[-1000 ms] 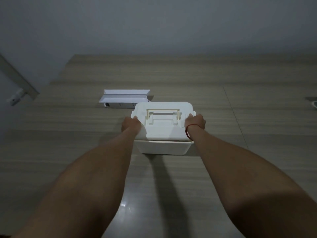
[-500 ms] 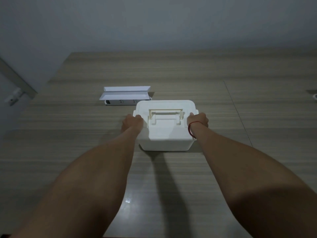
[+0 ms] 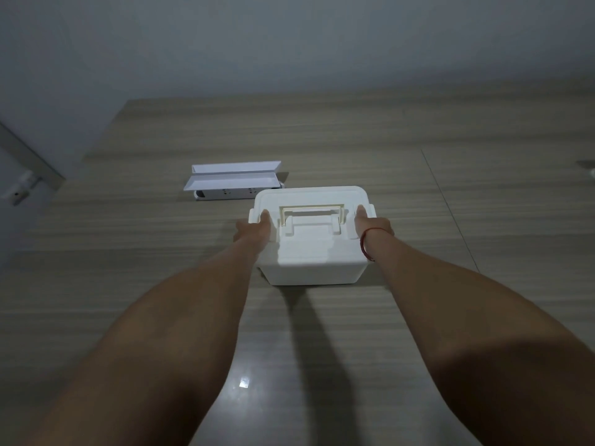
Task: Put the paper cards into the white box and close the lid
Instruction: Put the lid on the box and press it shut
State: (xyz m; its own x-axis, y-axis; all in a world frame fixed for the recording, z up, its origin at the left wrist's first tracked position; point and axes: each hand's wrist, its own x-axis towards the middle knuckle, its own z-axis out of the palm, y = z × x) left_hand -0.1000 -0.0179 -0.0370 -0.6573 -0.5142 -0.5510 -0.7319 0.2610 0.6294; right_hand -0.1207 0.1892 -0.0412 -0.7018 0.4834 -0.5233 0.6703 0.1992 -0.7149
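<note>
The white box (image 3: 310, 272) stands on the wooden table straight ahead, its lid (image 3: 309, 249) lying flat on top with a folded carry handle (image 3: 312, 211). My left hand (image 3: 256, 228) grips the lid's left edge, thumb on top. My right hand (image 3: 370, 224), with a red string around the wrist, grips the lid's right edge in the same way. No paper cards are visible; the inside of the box is hidden by the lid.
Behind the box to the left, white folded paper trays (image 3: 233, 177) lie over a white power strip (image 3: 225, 193). The wooden table (image 3: 450, 317) reaches a grey wall at the back. A small white object (image 3: 591, 172) sits at the right edge.
The lid came down from a raised, overhanging position onto the box and now sits flush. Both hands stayed on its sides, thumbs now pressing on top.
</note>
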